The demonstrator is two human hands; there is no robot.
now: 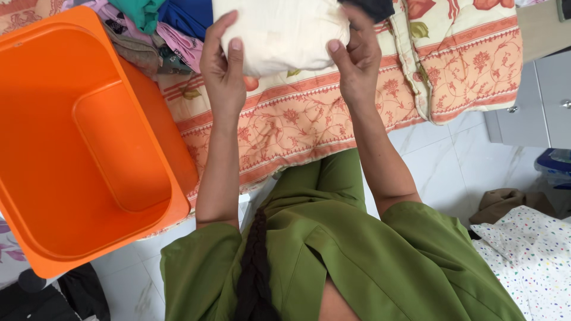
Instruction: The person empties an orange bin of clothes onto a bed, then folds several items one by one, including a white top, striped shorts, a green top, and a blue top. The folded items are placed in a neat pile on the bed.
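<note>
A folded cream-white cloth (279,32) lies on a floral orange-and-cream bedspread (297,125). My left hand (223,65) grips its left edge, fingers on top and thumb at the lower edge. On the right edge my right hand (357,56) pinches the cloth between thumb and fingers. Both forearms reach out from green sleeves over the bed edge.
A large empty orange plastic tub (35,148) sits on the bed at the left. A pile of coloured clothes (160,30) lies behind it. White marble floor (440,166), a grey cabinet (535,101), and a dotted white cloth (529,261) are at the right.
</note>
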